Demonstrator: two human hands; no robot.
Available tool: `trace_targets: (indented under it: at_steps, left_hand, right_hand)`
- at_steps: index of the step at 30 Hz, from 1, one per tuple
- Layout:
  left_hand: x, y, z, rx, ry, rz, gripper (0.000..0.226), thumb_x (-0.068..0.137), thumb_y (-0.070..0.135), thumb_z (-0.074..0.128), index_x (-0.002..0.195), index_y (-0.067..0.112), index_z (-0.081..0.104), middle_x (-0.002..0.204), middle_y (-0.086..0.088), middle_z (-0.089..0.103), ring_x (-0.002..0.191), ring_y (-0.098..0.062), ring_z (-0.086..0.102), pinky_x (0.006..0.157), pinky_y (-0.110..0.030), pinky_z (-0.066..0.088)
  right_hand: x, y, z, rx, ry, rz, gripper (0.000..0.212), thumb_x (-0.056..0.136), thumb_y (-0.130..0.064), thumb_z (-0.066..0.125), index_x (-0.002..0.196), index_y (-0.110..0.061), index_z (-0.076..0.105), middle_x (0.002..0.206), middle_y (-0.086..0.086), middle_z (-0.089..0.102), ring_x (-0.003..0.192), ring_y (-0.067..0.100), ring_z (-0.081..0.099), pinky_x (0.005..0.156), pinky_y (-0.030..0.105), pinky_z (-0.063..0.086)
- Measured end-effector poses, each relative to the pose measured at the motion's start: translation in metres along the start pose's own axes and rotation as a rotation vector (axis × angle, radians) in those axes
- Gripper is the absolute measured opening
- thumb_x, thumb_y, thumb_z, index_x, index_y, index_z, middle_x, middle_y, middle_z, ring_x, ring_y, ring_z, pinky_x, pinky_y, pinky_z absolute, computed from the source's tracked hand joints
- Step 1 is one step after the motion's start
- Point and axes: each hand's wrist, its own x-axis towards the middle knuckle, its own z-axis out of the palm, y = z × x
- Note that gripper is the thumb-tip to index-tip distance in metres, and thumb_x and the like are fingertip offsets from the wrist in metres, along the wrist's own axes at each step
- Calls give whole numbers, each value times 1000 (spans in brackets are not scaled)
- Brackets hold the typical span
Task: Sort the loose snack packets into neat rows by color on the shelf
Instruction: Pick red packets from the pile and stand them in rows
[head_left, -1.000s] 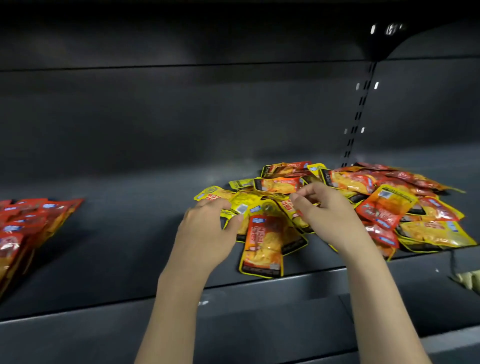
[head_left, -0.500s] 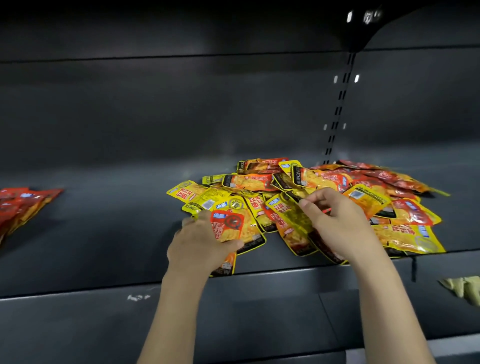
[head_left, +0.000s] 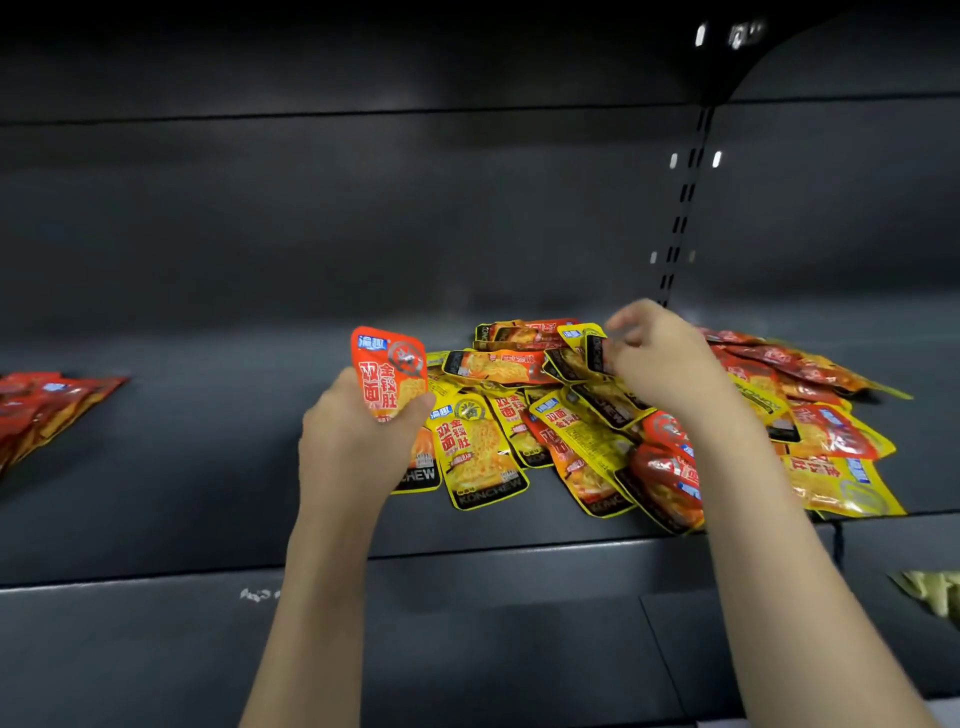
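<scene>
Two heaps of snack packets lie on the dark grey shelf (head_left: 208, 467), and the loose pile (head_left: 623, 431) in the middle serves as the marker for everything else. Far to the left of that pile, well apart from it at the picture's edge, sits a stack of red packets (head_left: 47, 410), overlapping and fanned toward the front. Nearer, just at the pile's left edge, the person's left hand (head_left: 353, 447) is raised with its fingers and thumb curled round the lower half of a red packet (head_left: 389, 371); the packet stands upright, printed face toward the viewer, lifted above the yellow packets under it. The pile itself is a mix of yellow packets and red ones, lying at all angles and overlapping, some reaching right up to the shelf's front lip. A yellow packet (head_left: 480, 452) with a dark band at its foot lies just right of the left hand. Over the back of the pile, the right hand (head_left: 660, 358) is blurred; its fingers are bent and seem to pinch the edge of a dark-ended packet (head_left: 595, 353), though I cannot tell exactly how they lie. Behind the pile's right part, a slotted upright (head_left: 683, 208) runs up the back wall. Below and right of the pile, on the next level down, a pale green packet (head_left: 930, 592) shows at the edge.
</scene>
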Motion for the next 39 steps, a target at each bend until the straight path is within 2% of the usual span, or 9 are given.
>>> trace_targets:
  at_steps: [6,9,11,14,19,23,30,35,39]
  left_hand:
    - [0,3,-6,-21,43,26,24,77,37,73,88,18,63,78,7,65,76,-15,61,65,-26,39]
    - [1,0,-8,6,51,29,23,78,38,72,87,19,61,75,11,62,69,-7,57,56,-20,35]
    - [1,-2,-8,15,45,27,23,78,38,72,86,19,61,74,12,61,68,-4,56,56,-16,35]
    - [1,-2,-7,23,39,26,22,78,38,72,86,20,61,74,12,62,70,-7,58,56,-18,37]
    - [-2,-1,-3,15,12,28,24,78,38,72,88,19,62,79,6,66,74,-11,62,58,-23,41]
    - [-5,3,1,20,-15,45,21,81,33,70,87,16,60,79,4,64,73,-14,60,59,-25,41]
    - [-9,-1,-3,-41,36,54,21,88,28,63,91,9,55,79,2,61,74,-18,59,61,-30,41]
    - [-10,-14,-20,-185,117,10,12,89,23,60,90,13,52,77,1,65,70,-20,65,63,-34,51]
    - [-11,-29,-36,-393,169,-57,8,92,17,57,95,16,50,85,-1,69,64,-9,71,67,-35,55]
  right_hand:
    - [41,3,-11,-530,-251,92,64,85,-4,44,146,-13,25,145,15,34,135,34,29,105,42,36]
    - [43,3,-13,-585,-405,165,78,74,-1,48,146,-12,20,147,14,33,126,33,42,95,41,46]
    - [43,1,-15,-572,-421,173,73,72,-1,51,142,-6,31,138,16,44,112,32,55,84,36,51]
    - [43,5,-18,-581,-386,201,58,75,-5,54,133,-2,48,127,18,55,111,31,58,89,36,51]
    - [38,10,-25,-538,-336,212,52,79,-10,57,130,-6,50,114,16,61,100,29,60,81,34,51]
    - [32,11,-23,-571,-116,151,39,83,-23,59,120,-22,47,120,12,55,124,34,39,100,43,31]
    - [16,0,-2,-97,195,-154,24,98,-31,45,99,-14,29,85,10,56,77,34,48,66,36,35]
    - [-7,-34,24,453,153,-228,15,102,-30,33,102,-17,24,74,-5,51,70,21,56,69,36,41]
    - [-20,-53,58,733,115,-113,12,101,-27,36,102,-21,26,81,-6,46,68,7,51,67,15,43]
